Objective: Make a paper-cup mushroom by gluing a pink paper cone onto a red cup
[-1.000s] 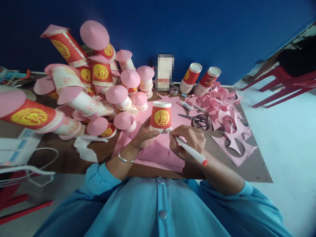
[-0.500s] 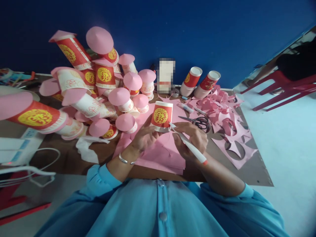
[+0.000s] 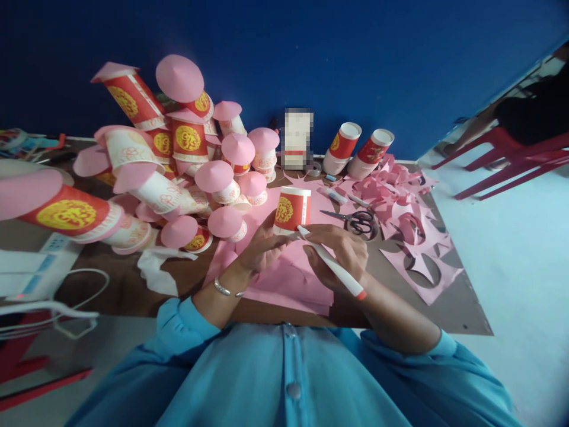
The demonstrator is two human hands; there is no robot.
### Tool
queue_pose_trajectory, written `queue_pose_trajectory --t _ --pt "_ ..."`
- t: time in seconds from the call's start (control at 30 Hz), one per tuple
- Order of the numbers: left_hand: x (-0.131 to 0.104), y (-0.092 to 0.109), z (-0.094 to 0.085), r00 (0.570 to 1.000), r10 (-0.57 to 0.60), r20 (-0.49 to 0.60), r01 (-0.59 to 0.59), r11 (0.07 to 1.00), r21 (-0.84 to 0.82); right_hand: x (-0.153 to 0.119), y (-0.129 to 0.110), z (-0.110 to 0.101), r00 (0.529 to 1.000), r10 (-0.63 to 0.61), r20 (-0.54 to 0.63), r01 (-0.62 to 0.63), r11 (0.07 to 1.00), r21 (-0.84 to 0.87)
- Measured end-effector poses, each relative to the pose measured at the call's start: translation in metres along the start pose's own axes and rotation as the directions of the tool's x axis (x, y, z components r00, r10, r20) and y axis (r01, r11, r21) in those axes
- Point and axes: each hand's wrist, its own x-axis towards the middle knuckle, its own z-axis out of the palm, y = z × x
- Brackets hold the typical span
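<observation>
My left hand [image 3: 263,248] is closed on a red and white paper cup [image 3: 291,209] with a yellow round emblem; the cup stands rim down in its fingers. In my right hand [image 3: 340,252] is a white glue bottle [image 3: 338,271] with a narrow nozzle and an orange-red end. The nozzle tip is at the cup's lower edge, by its right side. Beneath both hands lie sheets of pink paper [image 3: 288,287]. Black-handled scissors [image 3: 361,222] rest on the table just beyond my right hand, beside a roll of tape.
Many cups with pink paper cones [image 3: 178,231] crowd the left side. Two stacks of paper cups [image 3: 342,147] stand at the back. Pink paper offcuts [image 3: 418,228] cover the right side. A red plastic stool [image 3: 502,157] is at the far right, with a person partly visible there.
The cup has turned in my left hand, so its emblem sits further left and a white seam strip shows. My right hand and the glue bottle have shifted slightly left.
</observation>
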Motion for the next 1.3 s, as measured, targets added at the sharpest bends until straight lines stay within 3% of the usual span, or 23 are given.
queue_pose_trajectory --t 0.17,0.37,0.87,1.3 --pt "-0.001 0.001 0.002 1.0 -0.011 0.013 0.011 1.0 -0.019 0.001 -0.002 0.0 1.0 -0.001 0.023 0.0 0.999 0.032" --pt "-0.003 0.006 0.009 0.997 0.063 -0.038 -0.066 0.993 -0.097 -0.003 -0.002 -0.001 0.999 0.013 -0.036 -0.013 1.0 -0.008" --pt "-0.004 0.0 0.007 0.998 0.066 -0.02 -0.065 0.997 0.03 -0.014 -0.003 0.0 1.0 0.019 -0.023 -0.021 0.998 -0.062" --pt "-0.004 0.0 0.006 0.995 0.096 0.01 -0.096 0.995 0.012 -0.013 -0.002 0.003 0.999 0.023 -0.023 -0.024 0.996 -0.085"
